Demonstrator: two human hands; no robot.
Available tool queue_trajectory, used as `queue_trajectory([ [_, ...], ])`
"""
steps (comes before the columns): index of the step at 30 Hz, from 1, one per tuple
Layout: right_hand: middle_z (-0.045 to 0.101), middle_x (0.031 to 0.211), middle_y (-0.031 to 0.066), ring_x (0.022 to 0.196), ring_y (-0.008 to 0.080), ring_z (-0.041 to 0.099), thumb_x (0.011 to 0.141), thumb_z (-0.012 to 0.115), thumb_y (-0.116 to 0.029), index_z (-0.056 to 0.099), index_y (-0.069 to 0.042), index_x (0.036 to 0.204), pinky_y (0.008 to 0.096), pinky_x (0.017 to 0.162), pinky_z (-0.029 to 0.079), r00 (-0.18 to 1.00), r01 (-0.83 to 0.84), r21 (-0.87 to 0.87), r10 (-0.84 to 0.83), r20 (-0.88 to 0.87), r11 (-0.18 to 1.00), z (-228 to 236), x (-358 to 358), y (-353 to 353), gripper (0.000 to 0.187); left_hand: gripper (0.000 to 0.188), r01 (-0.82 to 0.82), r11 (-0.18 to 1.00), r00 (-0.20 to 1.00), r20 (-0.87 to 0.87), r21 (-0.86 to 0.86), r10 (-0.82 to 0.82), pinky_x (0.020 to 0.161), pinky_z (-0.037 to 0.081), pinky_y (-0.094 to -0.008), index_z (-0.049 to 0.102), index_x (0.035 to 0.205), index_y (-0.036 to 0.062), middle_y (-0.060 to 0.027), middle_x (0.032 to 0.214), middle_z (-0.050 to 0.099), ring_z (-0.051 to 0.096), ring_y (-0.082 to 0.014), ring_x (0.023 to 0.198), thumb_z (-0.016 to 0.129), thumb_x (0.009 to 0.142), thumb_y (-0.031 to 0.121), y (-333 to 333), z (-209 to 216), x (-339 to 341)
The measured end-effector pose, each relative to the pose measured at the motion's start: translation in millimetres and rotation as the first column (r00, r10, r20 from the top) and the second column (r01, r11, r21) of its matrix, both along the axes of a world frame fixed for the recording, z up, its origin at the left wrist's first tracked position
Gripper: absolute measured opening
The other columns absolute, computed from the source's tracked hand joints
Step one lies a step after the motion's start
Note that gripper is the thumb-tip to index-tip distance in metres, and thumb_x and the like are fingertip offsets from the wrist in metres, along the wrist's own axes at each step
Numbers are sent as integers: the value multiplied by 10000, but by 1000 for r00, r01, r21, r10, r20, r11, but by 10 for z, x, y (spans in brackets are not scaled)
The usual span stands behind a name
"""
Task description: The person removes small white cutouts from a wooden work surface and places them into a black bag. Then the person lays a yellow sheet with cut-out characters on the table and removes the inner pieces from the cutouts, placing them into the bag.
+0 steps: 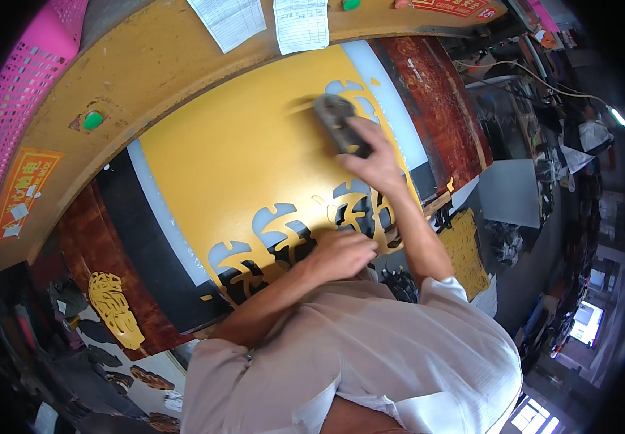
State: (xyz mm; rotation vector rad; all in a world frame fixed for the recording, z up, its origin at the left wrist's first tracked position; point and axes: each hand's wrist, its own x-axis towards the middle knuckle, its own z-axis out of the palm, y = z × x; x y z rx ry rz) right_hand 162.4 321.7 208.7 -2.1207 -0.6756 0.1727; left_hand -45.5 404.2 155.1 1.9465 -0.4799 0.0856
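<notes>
A large yellow sheet (233, 130) lies across the work surface, with several curved cut-outs along its near edge and a few at its far right. In my right hand (381, 163) is a grey metal cutting die (337, 119), blurred by motion, over the sheet's right part. My left hand (345, 253) rests at the near edge of the sheet, beside the cut-outs. Its fingers are curled, and whatever lies under them is hidden.
The press's yellow beam (160, 54) arches along the far side, carrying green buttons (92, 120) and paper sheets (301, 25). A pink basket (27, 94) stands far left. Cut yellow pieces (115, 307) lie stacked at the left. More yellow material (465, 249) is at the right.
</notes>
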Motion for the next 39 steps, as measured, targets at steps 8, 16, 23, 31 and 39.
queue_trajectory([
  [8, 568, 1426, 125, 1280, 383, 523, 674, 850, -284, 706, -148, 1329, 518, 1006, 478, 872, -97, -296, 224, 436, 950, -431, 4, 637, 685, 117, -656, 755, 750, -110, 5, 652, 708, 577, -414, 755, 1020, 8, -170, 906, 740, 721, -339, 784, 687, 926, 16, 1094, 310, -967],
  [16, 464, 1556, 280, 1401, 454, 499, 835, 833, -348, 625, -89, 1447, 472, 1182, 426, 982, -120, -51, 126, 142, 991, -263, 212, 58, 697, 124, -817, 572, 555, -162, 80, 816, 669, 517, -356, 699, 956, -13, -144, 829, 653, 638, -267, 714, 616, 1004, 65, 631, -393, -1610],
  [23, 740, 1137, 103, 982, 143, 704, 1008, 697, -171, 696, 36, 1313, 299, 895, 562, 875, 476, 281, -417, -245, 833, -621, 96, -1262, 369, 330, -934, 334, 342, -578, -126, 741, 596, 383, -243, 579, 805, 45, 62, 703, 514, 457, -46, 663, 635, 1075, 227, 868, -645, -1729],
  [31, 673, 1243, 176, 1035, 256, 696, 1028, 634, -190, 384, 45, 1588, 360, 935, 550, 944, 308, 509, -325, -57, 804, -50, -175, -1131, 657, 170, -945, 116, 232, 378, 305, 896, 839, 514, -525, 637, 1002, -10, -229, 971, 616, 622, -455, 895, 636, 973, 157, 397, -645, -1273],
  [39, 692, 1023, 229, 972, 444, 635, 1008, 618, -203, 673, 14, 1264, 518, 850, 522, 981, -13, 146, -16, 193, 989, -658, -465, -1267, 340, 152, -899, -69, 187, 521, 433, 833, 757, 522, -540, 651, 964, 70, -182, 928, 634, 639, -422, 872, 624, 925, 215, 682, -883, -989],
])
